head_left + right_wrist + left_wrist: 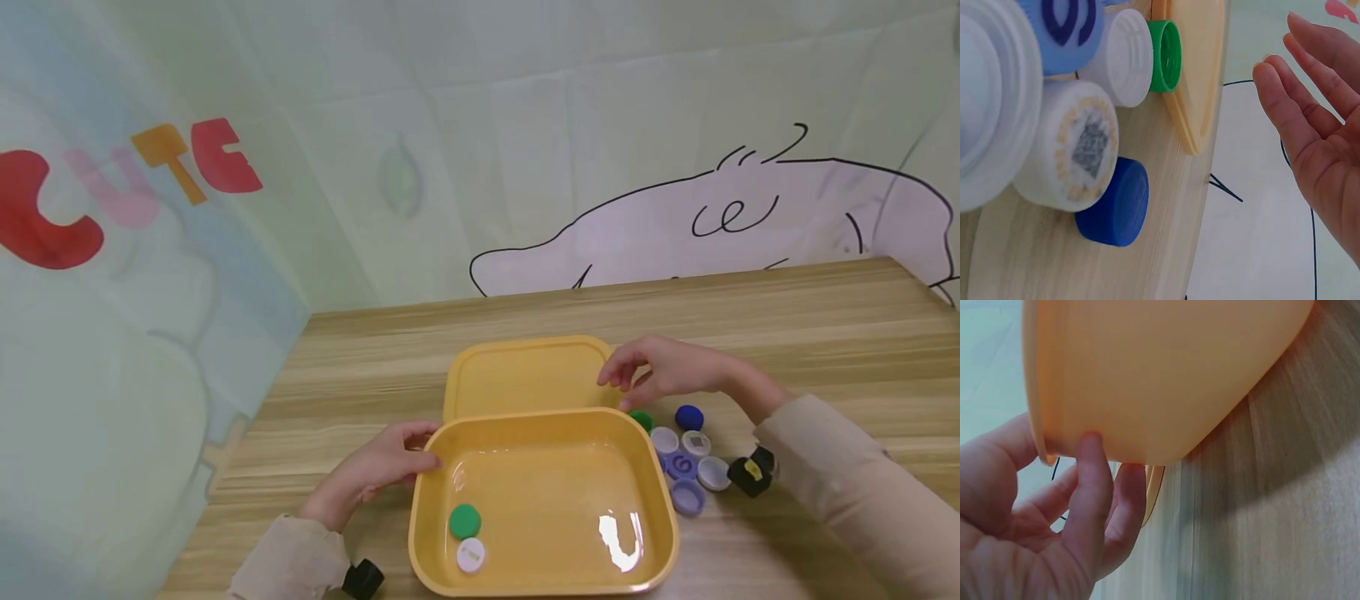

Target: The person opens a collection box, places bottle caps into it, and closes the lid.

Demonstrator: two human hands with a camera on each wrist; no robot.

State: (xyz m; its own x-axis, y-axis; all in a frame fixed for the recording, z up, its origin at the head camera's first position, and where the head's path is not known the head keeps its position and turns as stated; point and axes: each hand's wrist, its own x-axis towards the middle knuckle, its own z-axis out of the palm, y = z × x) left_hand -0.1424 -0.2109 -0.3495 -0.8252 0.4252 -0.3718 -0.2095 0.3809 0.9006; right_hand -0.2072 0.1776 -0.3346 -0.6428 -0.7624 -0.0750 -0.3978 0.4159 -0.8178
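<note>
A yellow plastic box (pixel 540 421) stands in front of its yellow lid (pixel 525 379). My left hand (pixel 386 462) holds the box at its left rim. In the left wrist view the thumb is at the rim and fingertips (pixel 1091 447) lie against the outer wall. Inside the box, at the left, are a green bottle cap (pixel 465 522) and a white bottle cap (pixel 471 555). My right hand (pixel 667 367) hovers over the lid's right edge, its fingers slightly bent with nothing between them.
Right of the box sits a cluster of several bottle caps: a blue cap (pixel 689 417), a green cap (pixel 1166 56) partly hidden by the box in the head view, a white cap with a printed code (pixel 1088 153), and a lilac cap (pixel 687 496). The wooden table (pixel 360 358) meets a printed cloth backdrop (pixel 450 167).
</note>
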